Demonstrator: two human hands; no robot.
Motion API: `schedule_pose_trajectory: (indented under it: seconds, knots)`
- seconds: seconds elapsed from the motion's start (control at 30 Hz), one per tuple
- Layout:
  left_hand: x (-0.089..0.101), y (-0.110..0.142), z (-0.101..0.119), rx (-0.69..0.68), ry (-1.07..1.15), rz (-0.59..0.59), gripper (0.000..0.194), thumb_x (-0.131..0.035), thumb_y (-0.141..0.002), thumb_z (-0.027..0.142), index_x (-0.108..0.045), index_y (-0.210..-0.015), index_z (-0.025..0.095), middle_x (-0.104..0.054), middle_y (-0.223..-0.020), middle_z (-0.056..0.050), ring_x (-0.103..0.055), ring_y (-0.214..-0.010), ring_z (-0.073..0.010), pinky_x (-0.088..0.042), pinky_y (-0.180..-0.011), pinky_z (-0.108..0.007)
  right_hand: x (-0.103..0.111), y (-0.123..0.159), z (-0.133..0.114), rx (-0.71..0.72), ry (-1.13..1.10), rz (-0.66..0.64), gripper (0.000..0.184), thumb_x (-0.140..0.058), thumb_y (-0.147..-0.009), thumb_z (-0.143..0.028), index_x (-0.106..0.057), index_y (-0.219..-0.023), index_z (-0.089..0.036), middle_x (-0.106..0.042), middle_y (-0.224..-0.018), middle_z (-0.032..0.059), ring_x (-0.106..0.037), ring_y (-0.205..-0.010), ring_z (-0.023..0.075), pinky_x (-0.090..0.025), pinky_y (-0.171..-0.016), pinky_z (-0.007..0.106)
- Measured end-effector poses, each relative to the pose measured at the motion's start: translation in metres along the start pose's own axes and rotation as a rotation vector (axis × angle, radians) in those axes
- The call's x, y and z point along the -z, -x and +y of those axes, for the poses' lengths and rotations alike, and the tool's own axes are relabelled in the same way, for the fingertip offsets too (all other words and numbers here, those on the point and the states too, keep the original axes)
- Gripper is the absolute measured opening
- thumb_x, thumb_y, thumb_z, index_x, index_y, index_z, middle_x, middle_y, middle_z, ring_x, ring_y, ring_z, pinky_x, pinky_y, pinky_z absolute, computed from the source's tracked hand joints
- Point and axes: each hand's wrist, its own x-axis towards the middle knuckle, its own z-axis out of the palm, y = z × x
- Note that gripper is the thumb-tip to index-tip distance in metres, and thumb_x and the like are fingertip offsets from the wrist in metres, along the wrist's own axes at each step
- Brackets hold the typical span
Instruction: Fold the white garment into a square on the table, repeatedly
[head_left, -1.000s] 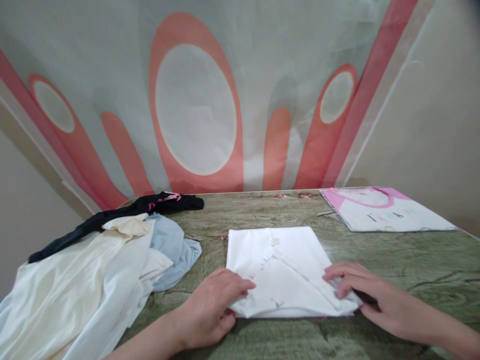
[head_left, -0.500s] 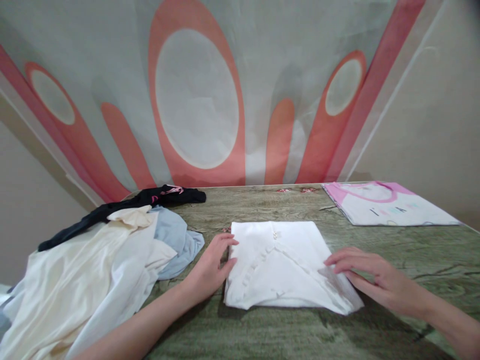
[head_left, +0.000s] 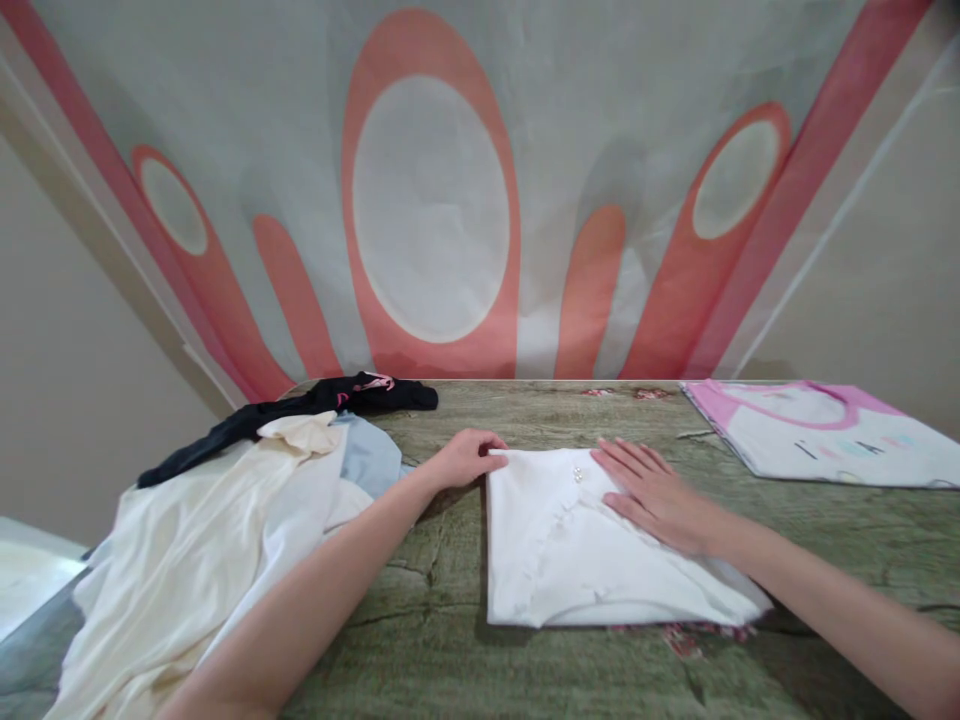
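Note:
A folded white shirt (head_left: 555, 560) lies on the wood-patterned table in front of me, with small pearl-like beads near its far edge and a ruffled trim. At its far left corner, my left hand (head_left: 466, 460) is closed, thumb and fingers pinching the cloth. My right hand (head_left: 660, 500) rests flat on the shirt's upper right part, palm down, its fingers stretched out towards the far edge.
To the left is a loose heap of cream and white clothes (head_left: 217, 540), with a light blue cloth (head_left: 371, 455) beside it and a black garment (head_left: 300, 405) behind. A folded pink-and-white T-shirt (head_left: 847, 440) lies at the far right. A patterned wall (head_left: 540, 100) rises behind the table.
My left hand has moved from the shirt's left side to its far left corner and closed there. My right hand has gone from the right edge onto the top, lying flat.

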Motion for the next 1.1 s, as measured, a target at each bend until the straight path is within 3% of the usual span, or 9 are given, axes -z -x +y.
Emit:
schedule_pose_trajectory:
  seconds: [0.2, 0.33, 0.5, 0.57, 0.67, 0.8, 0.93, 1.1]
  knots:
    - [-0.003, -0.009, 0.001, 0.129, 0.132, 0.011, 0.029, -0.058, -0.075, 0.027, -0.061, -0.1, 0.013, -0.06, -0.07, -0.001, -0.053, -0.055, -0.0109, -0.041, -0.051, -0.02, 0.007, -0.042, 0.054, 0.071, 0.033, 0.002, 0.059, -0.032, -0.088, -0.053, -0.026, -0.141, -0.028, -0.025, -0.147, 0.0012, -0.016, -0.135, 0.0252, -0.012, -0.11, 0.047]
    - [-0.01, -0.008, 0.0, 0.122, 0.121, 0.067, 0.027, -0.056, -0.074, 0.019, -0.06, -0.101, 0.012, -0.063, -0.079, -0.004, -0.057, -0.062, -0.0121, -0.046, -0.057, -0.021, 0.014, -0.069, 0.078, 0.149, 0.071, 0.012, 0.058, -0.037, -0.086, -0.052, -0.034, -0.137, -0.026, -0.031, -0.144, 0.0021, -0.019, -0.135, 0.0256, -0.01, -0.11, 0.047]
    - [-0.004, 0.001, 0.004, -0.138, 0.023, 0.047, 0.04, -0.054, -0.07, 0.006, -0.058, -0.109, 0.017, -0.058, -0.108, -0.007, -0.056, -0.096, -0.0167, -0.046, -0.082, -0.025, 0.021, -0.086, 0.082, 0.117, -0.033, 0.033, 0.049, -0.038, -0.087, -0.046, -0.048, -0.129, -0.021, -0.041, -0.139, 0.0054, -0.032, -0.129, 0.0266, -0.017, -0.109, 0.047]
    - [-0.002, 0.004, 0.006, -0.221, -0.002, 0.017, 0.044, -0.052, -0.071, 0.005, -0.057, -0.113, 0.019, -0.055, -0.114, -0.007, -0.051, -0.106, -0.0178, -0.044, -0.086, -0.026, 0.023, -0.088, 0.071, 0.035, -0.144, 0.094, 0.046, -0.029, -0.092, -0.041, -0.05, -0.127, -0.02, -0.046, -0.135, 0.0056, -0.038, -0.126, 0.0244, -0.023, -0.107, 0.045]
    - [-0.004, 0.004, 0.005, -0.238, -0.021, 0.031, 0.043, -0.052, -0.072, 0.005, -0.057, -0.112, 0.019, -0.056, -0.112, -0.007, -0.051, -0.105, -0.0177, -0.044, -0.086, -0.027, 0.023, -0.086, 0.037, -0.052, -0.254, 0.163, 0.051, -0.019, -0.094, -0.04, -0.046, -0.131, -0.016, -0.047, -0.134, 0.0087, -0.038, -0.126, 0.0222, -0.027, -0.106, 0.042]
    - [-0.016, 0.0, -0.001, -0.179, -0.061, 0.166, 0.03, -0.054, -0.073, 0.01, -0.06, -0.102, 0.015, -0.061, -0.099, -0.005, -0.056, -0.088, -0.0157, -0.046, -0.08, -0.027, 0.024, -0.068, -0.035, 0.054, -0.194, 0.04, 0.055, -0.025, -0.092, -0.048, -0.037, -0.136, -0.018, -0.032, -0.143, 0.0083, -0.024, -0.133, 0.0259, -0.018, -0.108, 0.05]
    - [-0.028, -0.004, -0.005, -0.07, -0.13, 0.28, 0.03, -0.058, -0.071, 0.014, -0.06, -0.101, 0.014, -0.062, -0.09, -0.004, -0.056, -0.073, -0.0136, -0.046, -0.07, -0.024, 0.025, -0.037, -0.1, 0.211, -0.208, -0.096, 0.06, -0.029, -0.09, -0.052, -0.025, -0.141, -0.021, -0.023, -0.147, 0.0077, -0.017, -0.135, 0.0242, -0.017, -0.109, 0.047]
    - [-0.029, -0.003, -0.003, -0.087, -0.196, 0.302, 0.025, -0.051, -0.072, 0.008, -0.064, -0.092, 0.016, -0.064, -0.086, -0.003, -0.056, -0.075, -0.0148, -0.045, -0.073, -0.025, 0.017, -0.014, -0.128, 0.232, -0.176, -0.084, 0.063, -0.037, -0.087, -0.054, -0.029, -0.14, -0.021, -0.023, -0.147, 0.0091, -0.02, -0.134, 0.0258, -0.015, -0.11, 0.049]
